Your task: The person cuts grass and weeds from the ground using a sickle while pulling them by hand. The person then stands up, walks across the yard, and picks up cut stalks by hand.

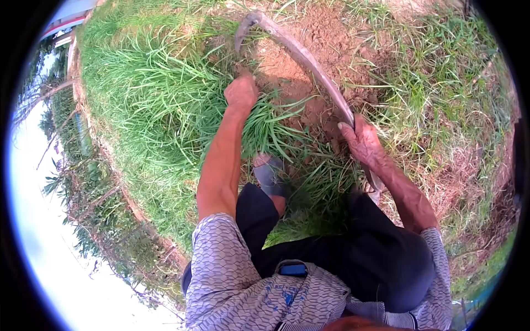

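My left hand (241,92) is closed in a fist at the edge of a thick green grass clump (165,94), next to bare reddish soil (292,74). Whatever lies inside its fingers is hard to make out; blades spread out on both sides of it. On the right, my right hand (363,138) is wrapped round the long curved handle of a hand tool (309,62). The tool's hooked head (245,27) points down above the soil, a little beyond my left hand and apart from it.
A grey shoe (270,175) stands on the ground below the grass clump. Drier grass (441,110) covers the ground at the right. Bushes (99,204) and a pale earth edge line the left side. Both knees are bent close to the ground.
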Demonstrator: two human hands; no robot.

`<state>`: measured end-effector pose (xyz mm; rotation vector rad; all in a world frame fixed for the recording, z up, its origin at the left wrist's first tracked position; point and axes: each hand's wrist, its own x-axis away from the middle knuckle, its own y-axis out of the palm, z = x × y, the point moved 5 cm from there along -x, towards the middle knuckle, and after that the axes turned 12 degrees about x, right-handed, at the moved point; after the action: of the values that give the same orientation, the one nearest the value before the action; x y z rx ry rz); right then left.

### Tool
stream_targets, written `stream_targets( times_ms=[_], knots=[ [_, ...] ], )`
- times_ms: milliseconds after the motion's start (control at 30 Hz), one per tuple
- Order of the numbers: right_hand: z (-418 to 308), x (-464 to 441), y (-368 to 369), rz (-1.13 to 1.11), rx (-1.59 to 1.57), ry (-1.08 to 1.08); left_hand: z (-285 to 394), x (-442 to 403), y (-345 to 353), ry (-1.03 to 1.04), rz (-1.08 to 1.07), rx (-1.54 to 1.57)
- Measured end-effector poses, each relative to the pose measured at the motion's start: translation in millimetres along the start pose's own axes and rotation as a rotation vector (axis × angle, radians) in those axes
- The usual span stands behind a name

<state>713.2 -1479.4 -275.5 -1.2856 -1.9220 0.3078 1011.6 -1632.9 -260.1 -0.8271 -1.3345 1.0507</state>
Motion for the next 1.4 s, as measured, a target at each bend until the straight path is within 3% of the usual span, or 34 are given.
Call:
stream_targets(
  times_ms=[67, 100, 167, 233, 300, 367, 467, 567, 633, 667, 733, 933, 967, 1000, 1067, 1133, 1233, 1300, 1367, 1400],
  knots=[
    [14, 2, 15, 0.007, 0.174, -0.037, -8, 3, 2, 0.010, 0.005, 0.004],
    [33, 16, 24, 0.035, 0.636, -0.230, -8, 9, -4, 0.033, -0.011, 0.068],
    [59, 43, 11, -0.142, 0.216, 0.234, -10, 13, -5, 0.077, -0.001, 0.047],
    [82, 71, 11, -0.120, 0.114, 0.162, -12, 27, -5, 0.120, -0.009, 0.013],
    [125, 111, 3, -0.199, 0.166, 0.322, -5, 35, -7, 0.162, -0.048, 0.010],
    [135, 155, -20, -0.058, -0.017, 0.341, 2, 40, -5, 0.249, -0.095, 0.013],
    [155, 189, -23, -0.080, -0.057, 0.430, 11, 49, 9, 0.365, -0.197, -0.035],
    [116, 148, -29, -0.050, -0.109, 0.393, 13, 39, -5, 0.203, -0.114, 0.121],
    [103, 123, -19, -0.090, -0.208, 0.431, 8, 25, 0, 0.417, -0.021, 0.168],
    [98, 108, -14, -0.123, -0.137, 0.448, 12, 22, -2, 0.417, -0.017, 0.167],
    [88, 87, -13, -0.151, -0.067, 0.469, 22, 16, 5, 0.248, -0.212, 0.028],
    [51, 70, -13, -0.104, -0.044, 0.257, 24, 32, 16, 0.407, -0.201, -0.095],
    [65, 75, -3, 0.089, 0.263, 0.076, 21, 34, 10, 0.404, -0.202, -0.099],
    [77, 84, -7, 0.088, 0.262, 0.071, 21, 37, 4, 0.422, -0.290, -0.127],
    [109, 102, -2, -0.225, 0.033, 0.309, 17, 38, -10, 0.441, -0.367, -0.149],
    [114, 132, -32, -0.198, -0.136, 0.347, 12, 50, -17, 0.586, -0.480, -0.072],
    [130, 176, -50, -0.112, -0.319, 0.418, 4, 53, -16, 0.495, -0.606, 0.009],
    [125, 198, -60, -0.093, -0.476, 0.596, 38, 66, -14, 0.520, -0.887, 0.083],
    [144, 204, -43, 0.021, -0.557, 0.650, 88, 92, -15, 0.402, -1.211, 0.417],
    [135, 198, -40, 0.061, -0.631, 0.686, 115, 103, -16, 0.492, -1.286, 0.525]
  ],
)
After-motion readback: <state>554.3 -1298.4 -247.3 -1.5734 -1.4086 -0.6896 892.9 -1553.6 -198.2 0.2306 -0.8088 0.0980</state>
